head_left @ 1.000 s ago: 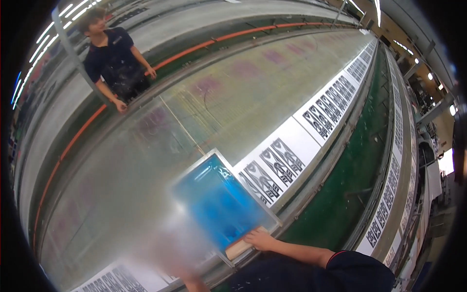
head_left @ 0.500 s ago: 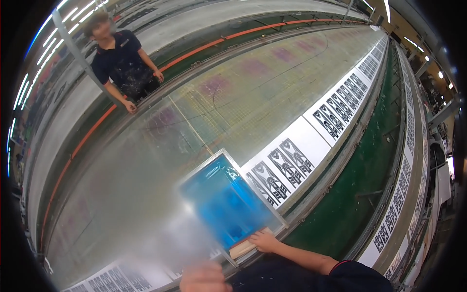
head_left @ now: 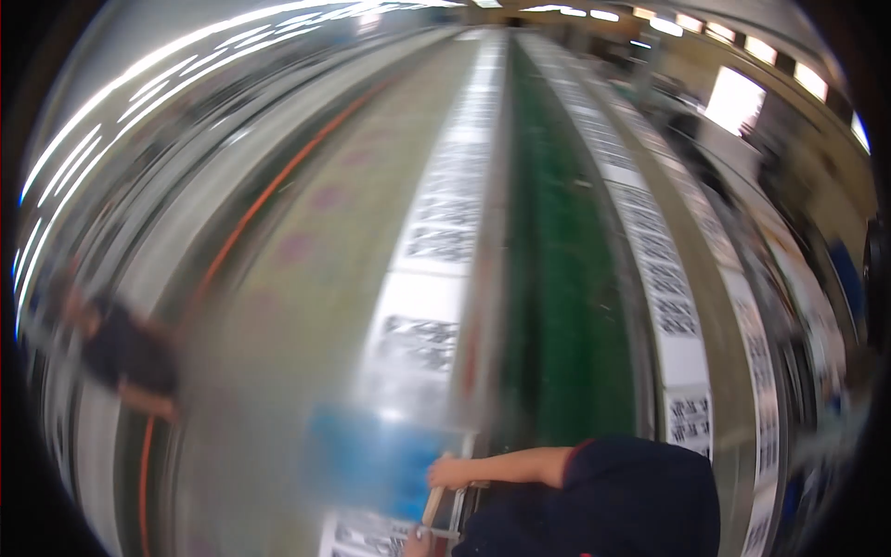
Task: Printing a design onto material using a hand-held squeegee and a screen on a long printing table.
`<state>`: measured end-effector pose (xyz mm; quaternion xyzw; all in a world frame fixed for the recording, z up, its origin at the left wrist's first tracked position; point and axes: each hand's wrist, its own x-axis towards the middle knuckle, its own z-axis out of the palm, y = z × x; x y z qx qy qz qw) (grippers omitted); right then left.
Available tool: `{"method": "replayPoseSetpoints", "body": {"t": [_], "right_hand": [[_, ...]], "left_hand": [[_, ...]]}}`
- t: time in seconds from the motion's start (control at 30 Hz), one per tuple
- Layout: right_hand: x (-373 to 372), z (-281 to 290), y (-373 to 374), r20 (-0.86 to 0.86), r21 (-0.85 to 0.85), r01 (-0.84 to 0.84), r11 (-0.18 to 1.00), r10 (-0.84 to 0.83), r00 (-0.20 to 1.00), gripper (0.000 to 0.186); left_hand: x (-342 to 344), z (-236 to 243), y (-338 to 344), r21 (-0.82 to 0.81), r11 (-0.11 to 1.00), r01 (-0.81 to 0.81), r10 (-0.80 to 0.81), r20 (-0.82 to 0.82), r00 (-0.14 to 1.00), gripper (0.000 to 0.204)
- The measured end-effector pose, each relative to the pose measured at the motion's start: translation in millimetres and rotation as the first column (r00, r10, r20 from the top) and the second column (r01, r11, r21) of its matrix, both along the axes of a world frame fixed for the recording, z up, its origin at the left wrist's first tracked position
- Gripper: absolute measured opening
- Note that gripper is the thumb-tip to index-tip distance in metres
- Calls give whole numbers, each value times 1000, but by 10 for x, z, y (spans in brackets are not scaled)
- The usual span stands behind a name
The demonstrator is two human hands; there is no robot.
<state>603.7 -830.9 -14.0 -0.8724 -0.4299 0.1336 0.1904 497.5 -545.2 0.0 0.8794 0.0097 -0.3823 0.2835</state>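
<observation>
A screen-printing frame (head_left: 471, 446) with a blue, see-through mesh (head_left: 367, 459) lies over the printed white strip, blurred by motion. A wooden-handled squeegee (head_left: 432, 506) rests along the frame's right side. My right hand (head_left: 450, 472) reaches in from the right, its fingers closed over the squeegee at that side. At the lower edge, my left hand (head_left: 419, 542) is closed at the frame's near corner, by the squeegee's lower end; most of it is cut off by the picture's edge.
White sheets with black printed patterns (head_left: 422, 343) run away along the long table (head_left: 269, 362). A green channel (head_left: 566, 306) separates it from another printed table (head_left: 654, 269) on the right. At the far left stands a co-worker (head_left: 130, 348), beside an orange rail (head_left: 278, 181).
My view has swung to the right, along the table. The left hand has come up to the frame's near corner. My right hand stays at the squeegee.
</observation>
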Motion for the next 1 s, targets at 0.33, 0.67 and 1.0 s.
{"method": "replayPoseSetpoints", "body": {"t": [0.33,0.67,1.0], "right_hand": [[65,86,-55,175,-59,115,992,-103,979,18],[106,-200,22,234,37,184,982,-187,954,5],[-31,-343,182,204,131,158,979,-183,962,5]], "left_hand": [[256,358,-251,-184,982,41,-54,-70,996,53],[696,472,-144,-214,965,-152,184,139,973,49],[-44,418,-271,-14,996,92,-91,34,995,57]]}}
